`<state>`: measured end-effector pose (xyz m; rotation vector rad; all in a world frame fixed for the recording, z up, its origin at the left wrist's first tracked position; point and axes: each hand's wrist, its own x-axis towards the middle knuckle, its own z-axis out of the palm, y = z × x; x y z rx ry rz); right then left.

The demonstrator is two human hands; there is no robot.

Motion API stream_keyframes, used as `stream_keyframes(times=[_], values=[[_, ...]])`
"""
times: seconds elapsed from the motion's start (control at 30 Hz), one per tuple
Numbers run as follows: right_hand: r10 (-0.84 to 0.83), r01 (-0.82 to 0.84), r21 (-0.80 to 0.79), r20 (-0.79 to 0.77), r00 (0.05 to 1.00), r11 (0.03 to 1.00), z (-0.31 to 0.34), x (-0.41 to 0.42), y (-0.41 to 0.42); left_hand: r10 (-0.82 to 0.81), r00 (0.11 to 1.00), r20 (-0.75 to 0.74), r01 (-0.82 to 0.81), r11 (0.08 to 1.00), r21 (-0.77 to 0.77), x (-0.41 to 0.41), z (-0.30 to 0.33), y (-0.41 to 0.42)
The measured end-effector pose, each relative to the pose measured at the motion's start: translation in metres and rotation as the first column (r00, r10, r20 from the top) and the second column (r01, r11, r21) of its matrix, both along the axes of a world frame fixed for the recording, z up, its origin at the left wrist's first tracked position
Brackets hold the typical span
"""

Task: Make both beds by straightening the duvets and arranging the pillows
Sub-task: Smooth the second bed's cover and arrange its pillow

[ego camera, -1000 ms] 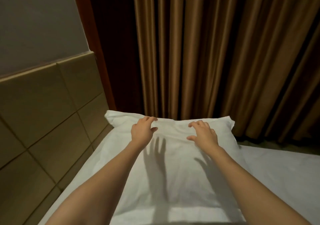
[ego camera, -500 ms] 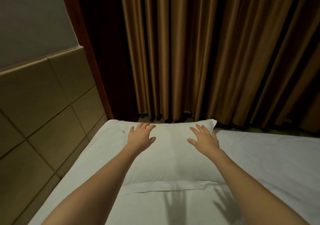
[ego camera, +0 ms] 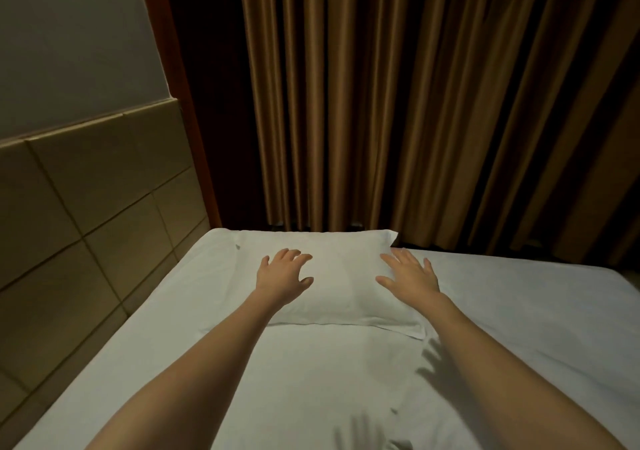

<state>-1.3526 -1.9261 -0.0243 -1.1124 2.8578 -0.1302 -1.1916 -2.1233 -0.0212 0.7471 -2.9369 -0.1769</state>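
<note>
Pillow (ego camera: 341, 276) now flat; left hand (ego camera: 282, 276) and right hand (ego camera: 410, 276) spread wide (no grip).

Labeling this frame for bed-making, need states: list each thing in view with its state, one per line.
pillow: lying flat on the bed, by the headboard
left hand: open, fingers spread over the pillow
right hand: open, fingers spread at the pillow's right end
bed sheet: spread, lightly creased
curtains: drawn closed
</note>
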Motion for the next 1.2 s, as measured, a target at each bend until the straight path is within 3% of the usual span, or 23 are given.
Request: stream_keyframes(times=[0.23,0.43,0.7,1.0,1.2], values=[[-0.063,0.062,0.058,0.019,0.998,0.996,-0.009,0.043,0.066,-0.059,0.998,-0.005,0.060,0.997,0.040,0.034,-0.011,0.044],[-0.012,0.012,0.091,0.006,1.000,0.996,-0.017,0.076,0.103,-0.037,0.999,0.012,0.035,0.992,0.119,0.070,-0.034,0.086],[0.034,-0.034,0.090,0.007,0.999,0.995,-0.020,0.048,0.145,-0.027,0.999,-0.023,0.031,0.986,0.166,0.045,-0.041,0.140],[0.288,-0.290,0.148,0.034,0.957,0.946,-0.053,-0.050,0.139,0.195,0.977,0.085,-0.207,0.964,0.167,-0.014,-0.081,0.179],[0.469,-0.477,0.184,0.085,0.879,0.860,-0.086,-0.097,0.109,0.329,0.936,0.123,-0.351,0.881,0.317,-0.054,-0.131,0.208]])
